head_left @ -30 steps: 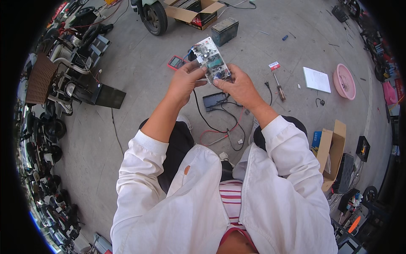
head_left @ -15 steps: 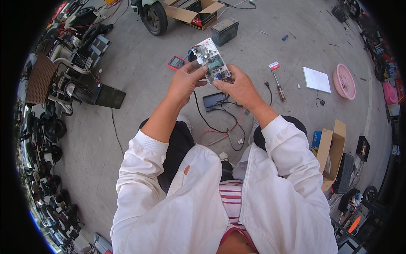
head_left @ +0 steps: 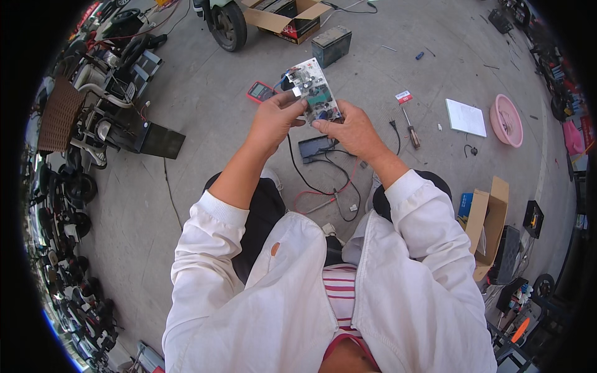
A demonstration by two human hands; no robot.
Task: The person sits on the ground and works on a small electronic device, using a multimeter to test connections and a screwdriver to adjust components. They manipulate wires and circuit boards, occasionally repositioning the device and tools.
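Observation:
A circuit board (head_left: 318, 91) with many small parts on it is held up between my two hands, tilted. My left hand (head_left: 277, 117) pinches its left edge. At its lower right corner my right hand (head_left: 349, 127) grips it, thumb on the near face. Fingers behind the board are hidden. Just beyond my left hand lies a red multimeter (head_left: 260, 92) on the ground. Below the board rests an open dark plastic case (head_left: 316, 148), with black and red cables (head_left: 336, 186) around it.
A dark battery (head_left: 331, 46) and an open carton (head_left: 291, 20) stand ahead. To the right lie a screwdriver (head_left: 411, 132), a white booklet (head_left: 465, 117) and a pink basin (head_left: 506, 120). Another carton (head_left: 491, 224) is near my right arm. Parked scooters (head_left: 68, 205) line the left.
The board has shifted very slightly and changed its tilt a little. Both hands keep their hold on it.

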